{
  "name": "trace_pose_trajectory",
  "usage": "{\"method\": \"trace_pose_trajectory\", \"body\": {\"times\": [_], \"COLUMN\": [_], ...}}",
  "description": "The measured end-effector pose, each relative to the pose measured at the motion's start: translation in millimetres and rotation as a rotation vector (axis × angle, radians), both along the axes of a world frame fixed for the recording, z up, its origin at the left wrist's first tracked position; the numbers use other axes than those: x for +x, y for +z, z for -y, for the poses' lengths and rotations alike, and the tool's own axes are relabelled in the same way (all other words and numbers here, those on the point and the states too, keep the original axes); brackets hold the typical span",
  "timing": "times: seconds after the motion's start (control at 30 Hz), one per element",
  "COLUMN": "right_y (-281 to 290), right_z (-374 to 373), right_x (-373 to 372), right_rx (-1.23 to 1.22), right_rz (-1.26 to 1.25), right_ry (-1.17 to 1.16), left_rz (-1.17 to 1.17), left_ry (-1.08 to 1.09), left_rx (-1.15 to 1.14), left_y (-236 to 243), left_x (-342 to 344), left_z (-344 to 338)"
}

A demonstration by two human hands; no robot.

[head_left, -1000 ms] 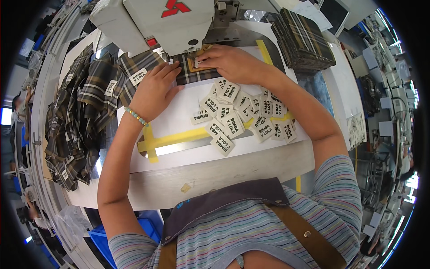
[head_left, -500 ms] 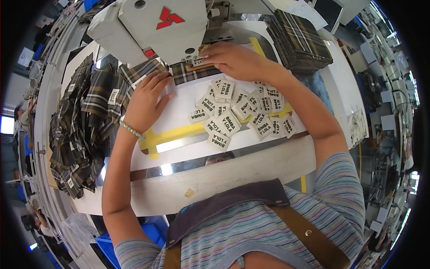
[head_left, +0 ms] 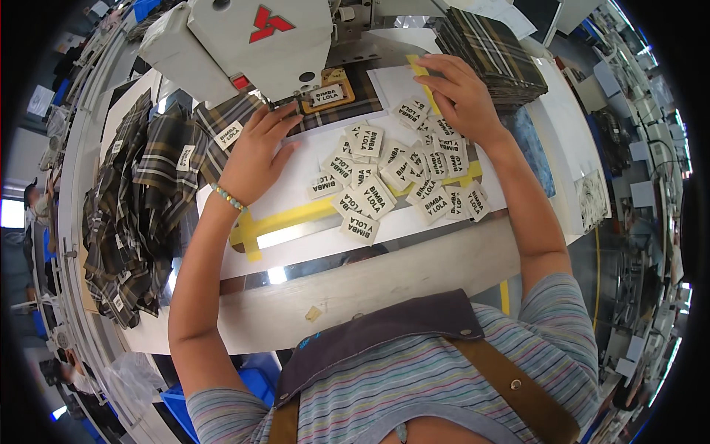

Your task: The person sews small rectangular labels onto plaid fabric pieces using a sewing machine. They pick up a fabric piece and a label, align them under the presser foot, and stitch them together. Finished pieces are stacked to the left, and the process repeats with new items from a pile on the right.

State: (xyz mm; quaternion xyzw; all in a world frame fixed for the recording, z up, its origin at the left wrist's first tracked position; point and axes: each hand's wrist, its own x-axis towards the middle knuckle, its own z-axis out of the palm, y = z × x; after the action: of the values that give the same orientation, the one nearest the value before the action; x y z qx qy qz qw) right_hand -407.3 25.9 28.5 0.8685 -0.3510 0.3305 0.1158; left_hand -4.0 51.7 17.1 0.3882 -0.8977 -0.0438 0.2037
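A printed fabric label (head_left: 325, 95) lies inside the brass-coloured clamp frame (head_left: 357, 92) of the sewing machine (head_left: 266, 55), over dark plaid fabric (head_left: 368, 83). My left hand (head_left: 255, 155) rests palm down at the left of the clamp, fingers stretched out over the plaid cloth. Beside its fingers, another plaid piece carries a white label (head_left: 228, 135). My right hand (head_left: 464, 100) is off to the right, fingers apart and holding nothing. It hovers between the loose labels (head_left: 370, 196) and the stack of plaid pieces (head_left: 492, 55).
Plaid pieces with labels hang in a heap (head_left: 140, 214) over the table's left side. Yellow tape (head_left: 296, 216) marks the white work surface. A pale wooden board (head_left: 384, 277) runs along the front edge, above a blue bin (head_left: 177, 407).
My right hand has left the clamp and moved right, uncovering the label in the frame. My left hand has shifted slightly right, staying on the cloth.
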Motion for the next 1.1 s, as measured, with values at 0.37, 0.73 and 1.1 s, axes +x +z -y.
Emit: {"method": "trace_pose_trajectory", "body": {"times": [0.37,0.73,1.1], "right_y": [-5.5,-7.4,-8.8], "right_z": [10.1,13.8,15.5], "right_x": [-9.6,-8.9,-8.5], "right_rx": [0.064,0.074,0.101], "right_rz": [0.127,0.105,0.128], "right_ry": [0.013,0.015,0.008], "left_rz": [0.006,0.037,0.053], "left_ry": [-0.007,-0.050,-0.070], "left_rx": [0.011,-0.016,-0.009], "left_y": [0.3,-9.9,-4.7], "left_x": [-17.1,-15.9,-11.6], "left_z": [11.6,23.1,26.0]}}
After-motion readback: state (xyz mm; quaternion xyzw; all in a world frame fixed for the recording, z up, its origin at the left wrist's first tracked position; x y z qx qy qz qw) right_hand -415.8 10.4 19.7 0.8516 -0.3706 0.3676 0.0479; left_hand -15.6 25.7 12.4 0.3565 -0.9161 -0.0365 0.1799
